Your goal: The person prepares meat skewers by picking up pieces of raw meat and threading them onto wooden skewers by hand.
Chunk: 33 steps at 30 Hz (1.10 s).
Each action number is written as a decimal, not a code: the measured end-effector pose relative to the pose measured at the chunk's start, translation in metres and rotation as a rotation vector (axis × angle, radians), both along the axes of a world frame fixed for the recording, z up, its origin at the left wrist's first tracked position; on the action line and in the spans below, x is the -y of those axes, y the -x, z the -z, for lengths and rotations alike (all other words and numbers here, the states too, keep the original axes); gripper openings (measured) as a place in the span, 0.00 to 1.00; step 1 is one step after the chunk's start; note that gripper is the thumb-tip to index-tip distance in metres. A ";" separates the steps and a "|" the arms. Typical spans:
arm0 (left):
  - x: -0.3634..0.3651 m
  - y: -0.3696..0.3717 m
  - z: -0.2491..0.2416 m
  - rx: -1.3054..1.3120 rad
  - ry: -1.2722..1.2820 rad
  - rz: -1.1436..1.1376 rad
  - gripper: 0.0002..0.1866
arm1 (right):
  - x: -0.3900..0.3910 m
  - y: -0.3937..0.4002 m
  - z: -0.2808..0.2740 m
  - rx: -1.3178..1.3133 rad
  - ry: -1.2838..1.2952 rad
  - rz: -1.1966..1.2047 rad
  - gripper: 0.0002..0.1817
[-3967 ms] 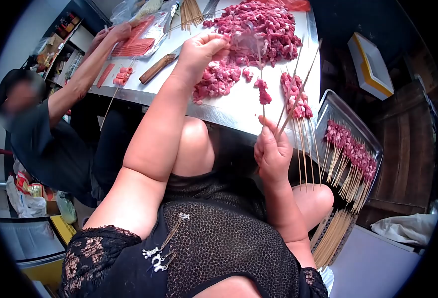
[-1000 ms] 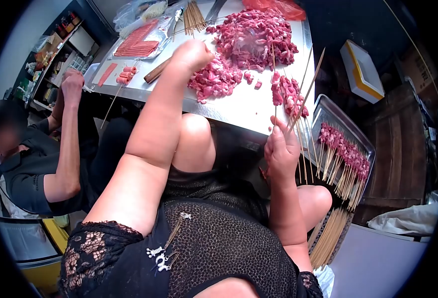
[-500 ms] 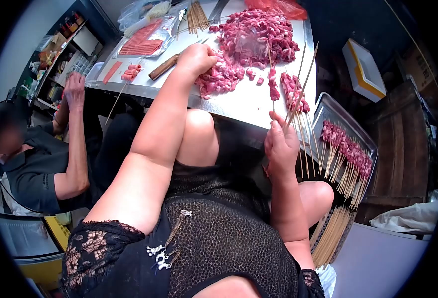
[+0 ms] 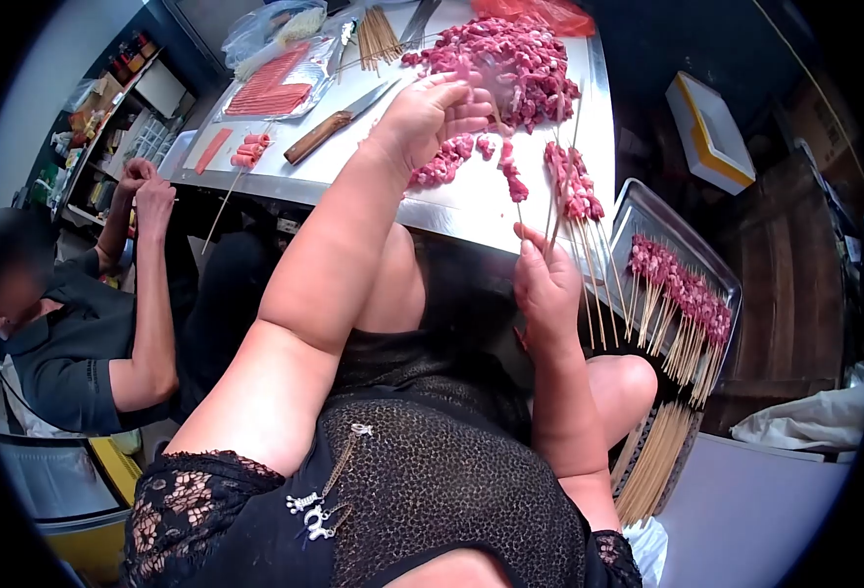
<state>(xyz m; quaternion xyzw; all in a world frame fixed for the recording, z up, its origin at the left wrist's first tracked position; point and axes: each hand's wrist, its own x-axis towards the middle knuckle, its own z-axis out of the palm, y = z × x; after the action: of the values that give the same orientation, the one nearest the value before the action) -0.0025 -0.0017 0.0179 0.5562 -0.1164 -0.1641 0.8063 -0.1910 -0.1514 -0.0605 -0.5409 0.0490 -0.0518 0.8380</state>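
Note:
My right hand [image 4: 547, 289] grips a bamboo skewer threaded with pink meat pieces [image 4: 513, 179], along with bare skewers [image 4: 556, 196] that fan upward. My left hand [image 4: 437, 120] is at the skewer's upper end, fingers stretched out and slightly spread; whether a meat piece touches its palm side cannot be made out. Below that hand lies a small heap of cut meat [image 4: 444, 162]. Behind it is the large meat pile [image 4: 525, 64]. Several finished meat skewers [image 4: 574, 181] rest at the table's right edge, sticks overhanging.
A metal tray [image 4: 638, 201] of meat skewers stands to the right, above a bundle of bare skewers [image 4: 652, 465]. On the white table [image 4: 442, 211] lie a knife [image 4: 319, 135], packaged pink strips [image 4: 270, 95] and rolled pieces [image 4: 249, 150]. Another person [image 4: 89, 333] sits at left, hands raised.
My left hand has left the small meat heap and moved right to the skewer's upper end, its fingers extending. My right hand has shifted slightly left with the skewers. The other person's hands have come together.

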 end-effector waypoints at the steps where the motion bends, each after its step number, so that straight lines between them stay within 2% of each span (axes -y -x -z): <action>1: 0.006 0.004 0.003 0.034 -0.047 -0.047 0.13 | 0.000 0.000 0.002 -0.023 0.008 -0.014 0.13; 3: 0.013 0.013 0.003 0.067 -0.095 -0.095 0.13 | 0.000 -0.001 0.006 -0.036 0.025 -0.004 0.13; 8: 0.013 0.020 -0.003 -0.068 0.135 -0.027 0.11 | 0.000 -0.001 0.008 -0.077 0.059 0.038 0.13; 11: 0.014 0.020 -0.001 -0.081 0.177 -0.005 0.10 | 0.002 -0.002 0.006 -0.080 0.047 0.037 0.13; 14: 0.012 0.009 0.010 0.000 0.151 -0.097 0.10 | 0.004 0.004 -0.003 -0.085 0.078 -0.023 0.12; 16: 0.007 0.008 0.006 -0.024 0.178 -0.101 0.11 | 0.004 0.007 -0.008 -0.063 0.238 0.053 0.12; 19: 0.005 0.013 0.006 -0.041 0.180 -0.038 0.12 | 0.009 0.007 -0.004 -0.050 0.212 0.051 0.12; 26: 0.008 0.015 0.003 -0.045 0.206 -0.064 0.13 | 0.012 0.007 -0.006 -0.051 0.272 0.077 0.12; 28: 0.007 0.019 0.003 -0.044 0.205 0.002 0.12 | 0.012 0.013 -0.005 -0.076 0.273 0.073 0.12; 30: 0.008 0.024 0.003 -0.063 0.187 -0.012 0.12 | 0.015 0.012 -0.006 -0.050 0.284 0.058 0.14; 33: 0.009 0.026 0.003 -0.112 0.259 0.054 0.12 | 0.014 0.009 0.007 0.041 0.449 0.156 0.13</action>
<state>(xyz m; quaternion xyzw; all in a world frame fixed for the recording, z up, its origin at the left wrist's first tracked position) -0.0289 -0.0103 0.0153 0.4343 -0.1063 -0.2000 0.8718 -0.1995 -0.1653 -0.0677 -0.7071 0.0608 -0.1368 0.6911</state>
